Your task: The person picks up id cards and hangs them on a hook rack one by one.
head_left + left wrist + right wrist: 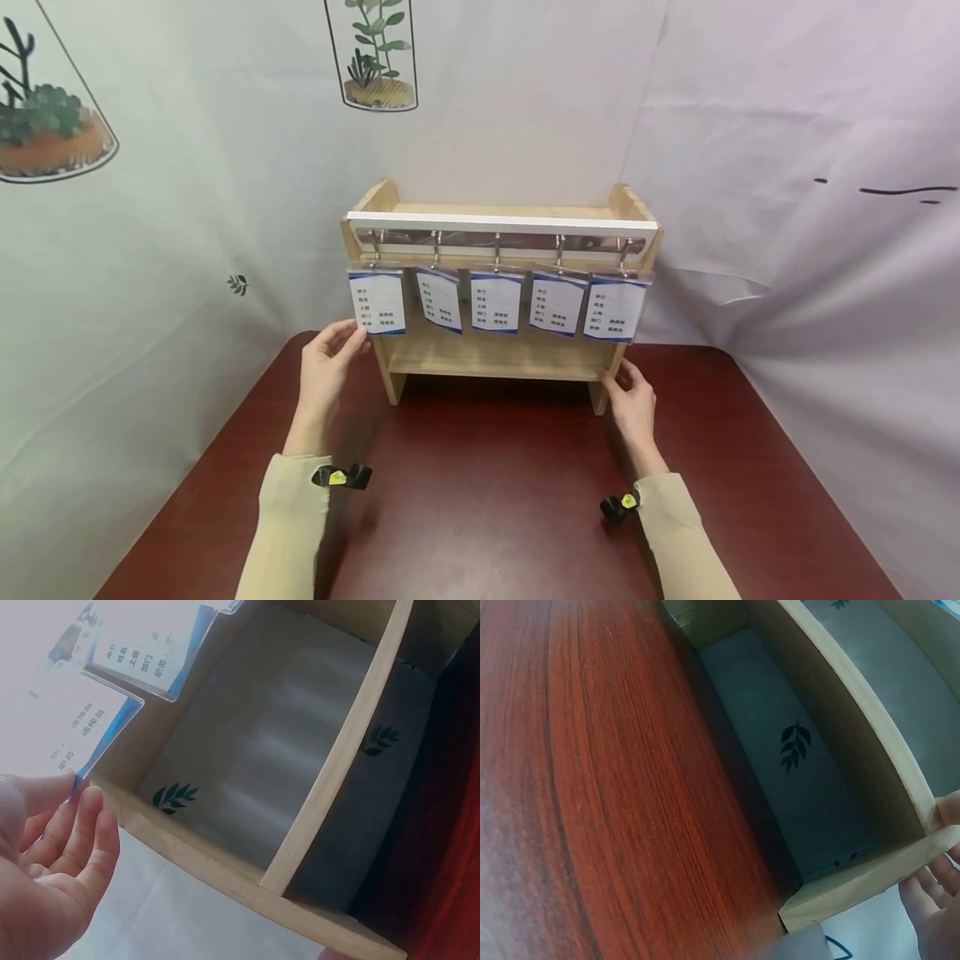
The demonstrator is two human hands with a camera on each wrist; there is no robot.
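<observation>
My left hand [324, 362] pinches the lower left corner of the leftmost badge holder [377, 300], a clear sleeve with a blue-and-white card. In the left wrist view the thumb and fingers meet at that badge's corner [82, 724]. The badge hangs from a hook rail [510, 223] along the top front of a wooden shelf unit [495, 358]. At the unit's right side, my right hand [632, 406] grips the upright side panel [855, 892] near the lower board. Its thumb is in front and its fingers are behind.
Several more badge holders [495, 304] hang in a row from the hooks, some turned slightly. The unit stands at the back of a dark red wooden table [487, 500]. White printed cloth [187, 250] surrounds the table behind and at both sides.
</observation>
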